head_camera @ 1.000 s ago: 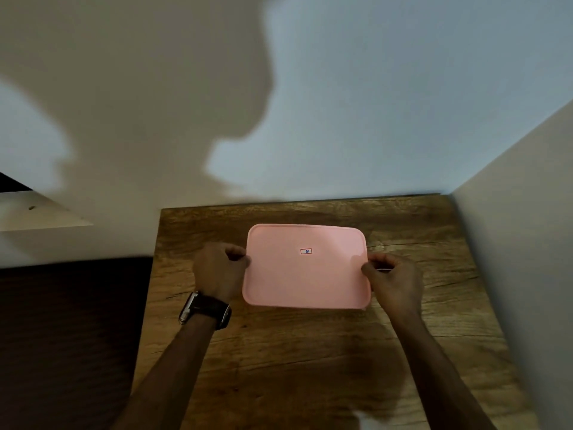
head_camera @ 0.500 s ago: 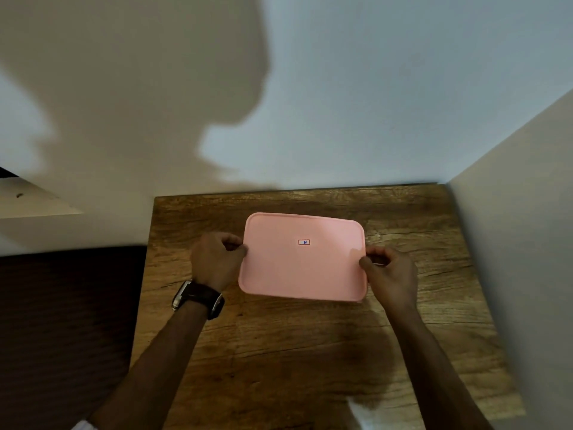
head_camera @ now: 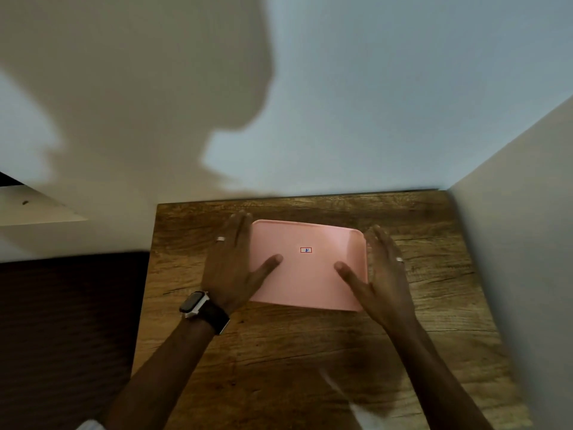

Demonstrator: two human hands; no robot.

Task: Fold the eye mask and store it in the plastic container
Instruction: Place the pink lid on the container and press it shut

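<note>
A pink plastic container (head_camera: 307,274) with its lid on lies flat on the wooden table (head_camera: 294,352); a small red-framed sticker sits on the lid. My left hand (head_camera: 232,268) lies against its left side, fingers straight, thumb resting on the lid. My right hand (head_camera: 381,274) mirrors it on the right side, thumb on the lid. The container's body under the lid is hidden. No eye mask is in view.
A pale wall runs behind the table and a light panel (head_camera: 511,243) bounds its right side. A dark floor (head_camera: 68,321) lies left of the table. A white blurred shape (head_camera: 356,411) shows at the table's near edge.
Both hands were curled, pinching the lid's left and right edges. Now the fingers are stretched out flat along the sides, with the thumbs on top of the lid.
</note>
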